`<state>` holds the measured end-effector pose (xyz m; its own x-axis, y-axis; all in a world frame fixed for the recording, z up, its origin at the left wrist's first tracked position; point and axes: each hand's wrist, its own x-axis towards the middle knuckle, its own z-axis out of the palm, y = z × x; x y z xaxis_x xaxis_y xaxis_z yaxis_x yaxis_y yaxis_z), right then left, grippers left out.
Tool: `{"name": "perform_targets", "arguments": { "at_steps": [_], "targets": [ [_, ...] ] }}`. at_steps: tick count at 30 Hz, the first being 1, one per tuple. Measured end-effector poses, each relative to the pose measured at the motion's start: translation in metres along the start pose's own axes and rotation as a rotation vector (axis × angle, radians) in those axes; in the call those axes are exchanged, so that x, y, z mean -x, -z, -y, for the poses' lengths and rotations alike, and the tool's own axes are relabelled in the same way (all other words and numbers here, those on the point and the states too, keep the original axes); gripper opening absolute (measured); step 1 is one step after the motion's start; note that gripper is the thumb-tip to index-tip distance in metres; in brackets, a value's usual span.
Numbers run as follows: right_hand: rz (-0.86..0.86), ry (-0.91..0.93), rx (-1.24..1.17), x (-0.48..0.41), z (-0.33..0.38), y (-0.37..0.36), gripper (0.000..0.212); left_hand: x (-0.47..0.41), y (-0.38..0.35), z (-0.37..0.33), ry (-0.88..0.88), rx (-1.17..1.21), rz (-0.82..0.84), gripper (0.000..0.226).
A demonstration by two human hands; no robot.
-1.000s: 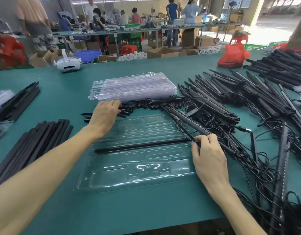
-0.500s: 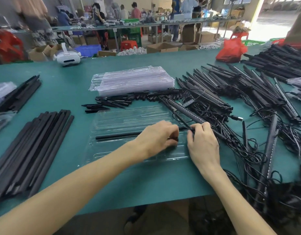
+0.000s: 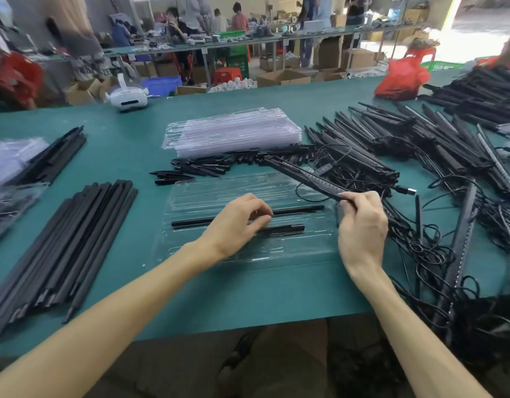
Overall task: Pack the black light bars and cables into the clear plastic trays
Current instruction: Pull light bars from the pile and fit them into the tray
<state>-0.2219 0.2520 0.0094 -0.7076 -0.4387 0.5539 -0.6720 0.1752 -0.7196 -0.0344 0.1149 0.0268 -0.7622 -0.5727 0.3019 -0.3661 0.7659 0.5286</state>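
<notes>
Head view: a moulded clear plastic tray (image 3: 219,193) lies on the green table (image 3: 127,145) in front of the person. A thin black rod (image 3: 299,209) and a short black bar (image 3: 288,228) already sit lengthwise in it. The left hand (image 3: 239,222) hovers over the short bar with its fingers curled. Whether they pinch it or only press it down cannot be told.

The right hand (image 3: 362,222) pinches the near end of a long black light bar with an LED strip (image 3: 302,175). The bar slants across the tray's far right corner, its far end near the tangled pile of black bars and cables (image 3: 420,156).

To do this well, the bar probably needs turning parallel to a free channel. Its trailing cable should be drawn clear of the pile first, and the bar then lowered flat while the left hand steadies the light tray.
</notes>
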Motion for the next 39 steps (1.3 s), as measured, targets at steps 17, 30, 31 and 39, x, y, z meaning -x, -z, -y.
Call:
{"name": "perform_targets", "arguments": {
  "at_steps": [17, 30, 31, 39],
  "targets": [
    [0.250, 0.272, -0.252, 0.005, 0.003, 0.002, 0.039, 0.026, 0.066, 0.043, 0.214, 0.003, -0.297, 0.011],
    [0.556, 0.268, -0.126, 0.006, -0.008, -0.007, 0.012, 0.039, 0.055, 0.039, 0.140, 0.051, 0.040, 0.021],
    [0.554, 0.265, -0.130, 0.006, -0.008, -0.008, 0.011, 0.040, 0.055, 0.040, 0.144, 0.069, 0.056, 0.023],
    [0.529, 0.284, -0.120, 0.007, -0.008, -0.008, 0.010, 0.041, 0.054, 0.043, 0.075, -0.034, 0.051, 0.027]
  ]
}}
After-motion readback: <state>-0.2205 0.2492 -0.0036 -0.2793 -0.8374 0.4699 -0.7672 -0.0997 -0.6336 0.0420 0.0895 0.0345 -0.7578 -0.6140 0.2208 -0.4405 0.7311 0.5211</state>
